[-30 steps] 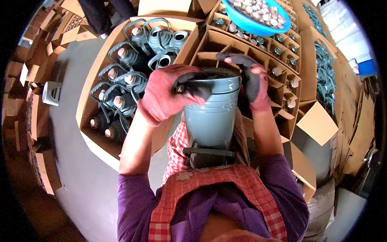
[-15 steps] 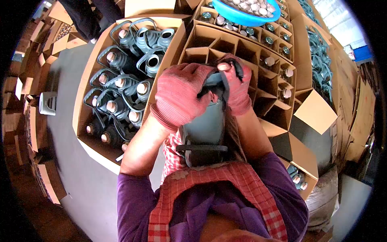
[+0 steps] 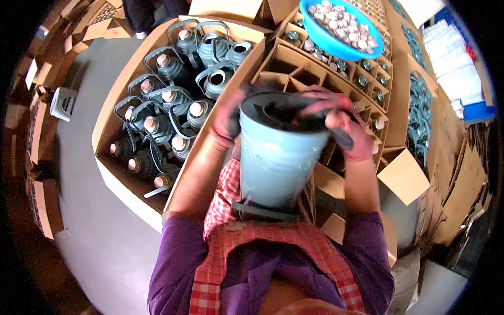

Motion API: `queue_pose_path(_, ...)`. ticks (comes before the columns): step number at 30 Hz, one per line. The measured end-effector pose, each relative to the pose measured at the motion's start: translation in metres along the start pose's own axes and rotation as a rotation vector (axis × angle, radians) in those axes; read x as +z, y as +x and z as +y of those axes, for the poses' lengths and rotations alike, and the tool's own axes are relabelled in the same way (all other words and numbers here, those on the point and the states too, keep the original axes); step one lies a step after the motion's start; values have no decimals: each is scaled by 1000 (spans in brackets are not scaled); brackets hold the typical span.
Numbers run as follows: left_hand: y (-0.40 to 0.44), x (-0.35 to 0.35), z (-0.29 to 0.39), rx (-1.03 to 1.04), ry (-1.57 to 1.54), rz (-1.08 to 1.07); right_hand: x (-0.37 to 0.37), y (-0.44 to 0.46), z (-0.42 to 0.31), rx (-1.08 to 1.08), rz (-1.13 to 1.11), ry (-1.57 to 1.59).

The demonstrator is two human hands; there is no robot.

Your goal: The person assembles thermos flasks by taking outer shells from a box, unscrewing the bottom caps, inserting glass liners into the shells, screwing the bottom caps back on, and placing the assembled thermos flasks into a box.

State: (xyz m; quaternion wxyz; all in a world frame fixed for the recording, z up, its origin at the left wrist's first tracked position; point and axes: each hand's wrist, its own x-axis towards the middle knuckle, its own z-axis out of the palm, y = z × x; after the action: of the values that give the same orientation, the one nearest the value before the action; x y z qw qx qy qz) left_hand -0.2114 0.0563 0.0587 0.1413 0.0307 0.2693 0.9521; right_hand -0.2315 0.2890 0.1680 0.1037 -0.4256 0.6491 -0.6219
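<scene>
The casing (image 3: 278, 163) could slip or tip if the right hand (image 3: 349, 126), fingers bent over its rim (image 3: 278, 126), loosens, the left hand's (image 3: 229, 116) fingers being too blurred to tell.

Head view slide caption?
Gloved left hand and right hand at the top of a blue-grey flask casing, beside a carton of flasks.

"How were the arms held?"

"Both reached forward from the body. The left forearm (image 3: 195, 176), bare, slanted inward; the right forearm (image 3: 362, 186), bare too, ran almost straight ahead."

"And the hands?"

"Gloved, and apart from each other. The left hand (image 3: 227, 119) was partly hidden and smeared, so its grip couldn't be read. The right hand (image 3: 349, 128) leaned inward, its fingers (image 3: 318, 106) stretched toward the left side, blurred as well."
</scene>
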Motion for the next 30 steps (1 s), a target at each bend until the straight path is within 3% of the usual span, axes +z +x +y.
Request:
queue_pose_path(1, -2, -6, -19, -101, -153, 80, -9, 15, -18, 27, -206, -38)
queue_pose_path(4, -20, 16, -70, -247, -245, 11, -5, 39, -57, 86, -380, -295)
queue_pose_path(7, -22, 32, -80, -348, -245, -116, 7, 48, -99, 425, -431, -538)
queue_pose_path(8, -23, 34, -80, -374, -223, -144, 19, 44, -108, 315, -337, -706)
queue_pose_path(9, -26, 38, -79, -384, -179, -153, 20, 39, -111, 404, -337, -774)
queue_pose_path(11, -37, 44, -71, -364, 35, -46, 13, 28, -110, 471, -258, -945)
queue_pose_path(12, -45, 52, -67, -302, 269, 83, 5, 17, -101, 452, -183, -1041)
queue_pose_path(13, -51, 66, -64, -213, 664, 262, -16, 3, -78, 583, -119, -987)
queue_pose_path(14, -70, 89, -53, -43, 1001, 287, -27, -11, -67, 575, -67, -988)
queue_pose_path(16, -84, 100, -49, 161, 1166, 265, -34, -23, -63, 508, -31, -979)
queue_pose_path(17, -85, 106, -41, 47, 1185, 356, -37, -25, -69, 433, -42, -957)
queue_pose_path(18, -80, 117, -22, -211, 1010, 408, -25, -18, -94, 366, -48, -928)
queue_pose_path(19, -60, 77, -37, -35, 1147, 92, -19, -15, -109, 293, -47, -905)
queue_pose_path(20, -43, 39, -54, 154, 1261, -230, -22, -16, -114, 140, -185, -909)
queue_pose_path(21, -51, 67, -39, 439, 1612, -349, -14, -8, -125, 134, -274, -894)
queue_pose_path(22, -42, 47, -60, 574, 1381, -331, -5, -2, -134, 135, -359, -873)
queue_pose_path(23, -35, 28, -83, 487, 1283, -299, -3, -5, -129, 177, -305, -947)
queue_pose_path(25, -48, 51, -68, 189, 1120, -58, -3, -6, -124, 352, -318, -1035)
queue_pose_path(27, -93, 116, -15, -248, 937, 360, -3, -10, -114, 440, -222, -1079)
queue_pose_path(28, -101, 94, -34, 65, 1183, 313, -13, -17, -94, 480, -170, -1071)
queue_pose_path(30, -132, 113, -34, 222, 1567, 249, -38, -30, -53, 560, -55, -1056)
